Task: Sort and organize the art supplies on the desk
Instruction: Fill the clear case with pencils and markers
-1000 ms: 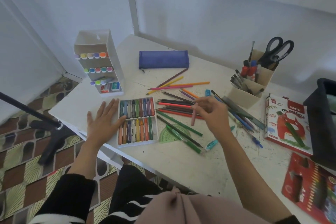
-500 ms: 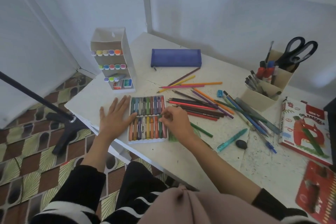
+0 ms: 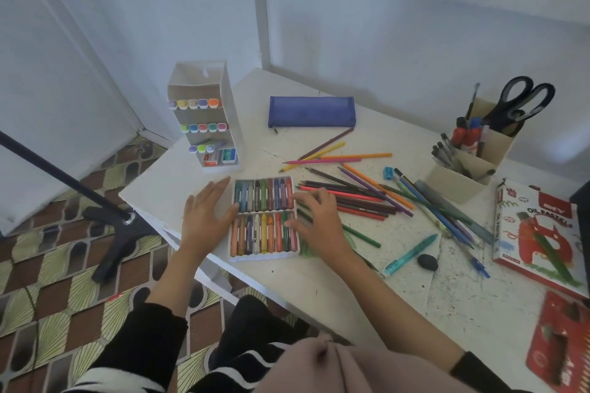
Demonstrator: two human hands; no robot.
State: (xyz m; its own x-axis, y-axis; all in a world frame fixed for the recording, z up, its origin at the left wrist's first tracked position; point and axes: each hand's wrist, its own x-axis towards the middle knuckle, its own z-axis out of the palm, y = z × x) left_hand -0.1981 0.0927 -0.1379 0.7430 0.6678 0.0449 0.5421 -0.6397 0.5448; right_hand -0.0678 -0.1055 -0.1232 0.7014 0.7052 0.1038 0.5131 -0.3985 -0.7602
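Here, a speckled white desk [image 3: 479, 313] stands over patterned floor [image 3: 48, 297].

From my end I see a left sleeve [image 3: 150, 329] in black, soft and slightly fuzzy, its cuff edge wavy partway up the forearm; lower down it carries broad white stripes; the right sleeve [image 3: 475, 372] is black too, only its cuff showing at the frame's bottom; the left hand [image 3: 204, 217] and right hand [image 3: 316, 217] are bare; over the lap I make out black cloth [image 3: 252, 329] with thin curved white stripes; a dusty-pink fabric [image 3: 335, 373] bunches at bottom centre, creased into a small dimple.
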